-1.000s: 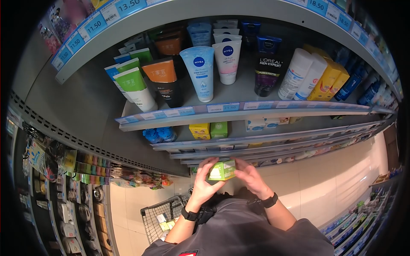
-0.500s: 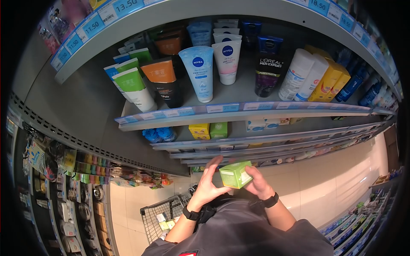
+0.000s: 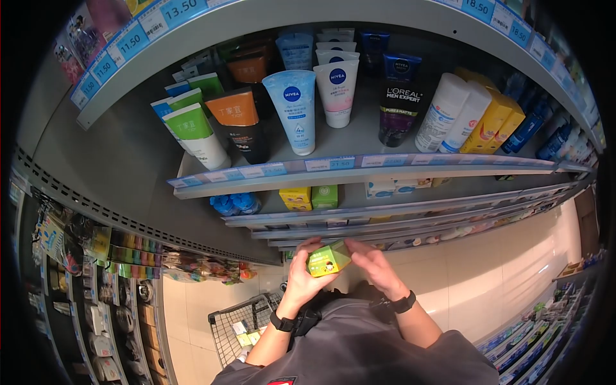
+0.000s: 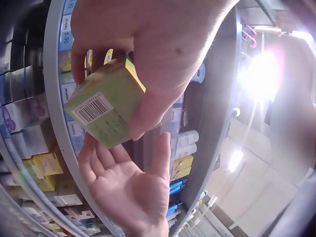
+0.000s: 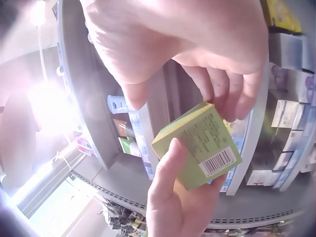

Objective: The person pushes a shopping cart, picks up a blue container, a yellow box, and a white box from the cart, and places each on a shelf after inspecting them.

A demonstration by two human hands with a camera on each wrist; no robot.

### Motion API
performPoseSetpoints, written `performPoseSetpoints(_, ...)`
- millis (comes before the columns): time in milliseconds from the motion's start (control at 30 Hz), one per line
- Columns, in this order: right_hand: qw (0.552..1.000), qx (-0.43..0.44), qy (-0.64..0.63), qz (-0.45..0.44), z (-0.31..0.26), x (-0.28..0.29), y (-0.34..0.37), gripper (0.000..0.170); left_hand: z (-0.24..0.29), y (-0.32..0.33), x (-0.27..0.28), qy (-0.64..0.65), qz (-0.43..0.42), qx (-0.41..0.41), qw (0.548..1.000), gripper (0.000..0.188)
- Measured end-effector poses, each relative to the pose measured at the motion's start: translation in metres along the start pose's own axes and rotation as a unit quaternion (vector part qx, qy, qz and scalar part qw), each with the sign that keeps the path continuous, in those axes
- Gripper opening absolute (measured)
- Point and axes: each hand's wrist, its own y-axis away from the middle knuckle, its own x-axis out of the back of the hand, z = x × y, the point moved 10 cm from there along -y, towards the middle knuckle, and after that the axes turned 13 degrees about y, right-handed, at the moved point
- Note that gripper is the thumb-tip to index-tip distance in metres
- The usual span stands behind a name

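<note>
Green box (image 3: pixel 328 259) is found in front of the shelving (image 3: pixel 359 178), above the floor (image 3: pixel 443 282), tilted and borne by the left hand (image 3: pixel 303 281). Left hand: closed about the box, thumb against one face, fingers along the other side. Right hand (image 3: pixel 380 274): spread, digits loosely bent and apart, supporting no weight; whether its fingertips touch the box cannot be established.

Handling, in this inspector's judgement, amounts to presenting the box's faces for reading. Good practice: keep the left hold firm but light, so the walls do not dent; place the thumb near an edge, clear of the print; have the right hand take opposite corners before the left relaxes; rotate one face at a time, tilting away from glare.

Views compared. Head view records a yellow-green face with a cartoon figure (image 3: pixel 330 265), plus the shopping cart (image 3: pixel 237 305) and the upright blue tube (image 3: pixel 291 110); no barcode can be made out there. Both wrist views record the barcode (image 5: pixel 217 162). The left wrist view alone lays the right palm open to inspection; the right wrist view best shows the left thumb (image 5: pixel 169 165) lying over the printed panel beside small text, too fine to read.
</note>
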Motion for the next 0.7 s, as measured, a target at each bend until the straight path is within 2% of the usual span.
performPoseSetpoints(133,1.000,0.007,0.023,-0.001,0.001,-0.014,-0.004,0.071,0.010,0.001,-0.006,-0.067,-0.021,-0.011,0.997,0.065)
performPoseSetpoints(267,0.999,-0.039,0.018,-0.004,0.010,-0.011,-0.005,0.075,0.021,0.000,-0.011,-0.104,-0.041,-0.033,0.993,0.077)
performPoseSetpoints(333,0.999,0.010,-0.018,0.030,0.005,0.001,-0.006,0.075,0.022,0.000,-0.011,-0.100,-0.038,-0.037,0.994,0.082)
performPoseSetpoints(367,0.999,0.007,-0.041,0.017,0.004,0.004,-0.005,0.077,0.003,0.000,-0.006,0.075,-0.014,0.020,0.997,0.086)
performPoseSetpoints(400,0.999,0.007,-0.041,0.016,-0.001,0.005,-0.005,0.077,-0.012,0.001,-0.005,0.249,0.010,0.075,0.966,0.090)
performPoseSetpoints(467,0.993,0.085,-0.072,-0.030,-0.026,-0.001,-0.002,0.074,-0.016,-0.001,-0.002,0.275,-0.023,0.094,0.957,0.092)
performPoseSetpoints(533,0.991,0.100,-0.075,-0.047,-0.030,-0.002,-0.002,0.076,-0.023,0.003,-0.011,0.298,-0.083,0.159,0.938,0.092)
performPoseSetpoints(600,0.988,0.115,-0.078,-0.064,-0.033,-0.005,-0.002,0.078,-0.024,0.004,-0.009,0.318,-0.085,0.146,0.933,0.089)
performPoseSetpoints(667,0.985,0.158,0.020,-0.067,-0.041,-0.008,-0.001,0.080,-0.022,0.004,-0.006,0.337,-0.085,0.132,0.928,0.086)
performPoseSetpoints(700,0.985,0.158,0.020,-0.067,-0.043,-0.009,-0.002,0.080,-0.018,0.003,-0.004,0.334,-0.082,0.126,0.931,0.084)
